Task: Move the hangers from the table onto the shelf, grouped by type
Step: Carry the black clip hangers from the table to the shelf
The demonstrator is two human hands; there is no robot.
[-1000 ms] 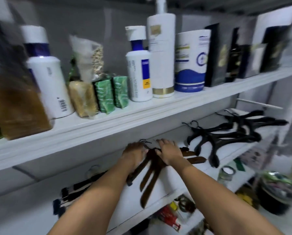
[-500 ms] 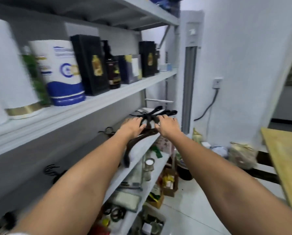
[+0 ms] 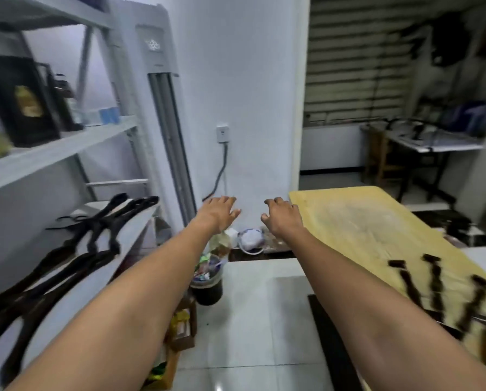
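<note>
Black and dark brown hangers lie spread on the white shelf at the left. More dark hangers lie on the yellow wooden table at the right, blurred. My left hand and my right hand both hover in the air between shelf and table, held out in front of me. Each holds nothing; the fingers are loosely spread and slightly bent.
A tall white air conditioner stands past the shelf's end. A black bin full of rubbish and a white bag sit on the tiled floor. Boxes stand on the upper shelf. Another table stands far right.
Both hands have let go of the hangers on the shelf and swung right into the open air. My view has turned from the shelf towards the yellow table.
</note>
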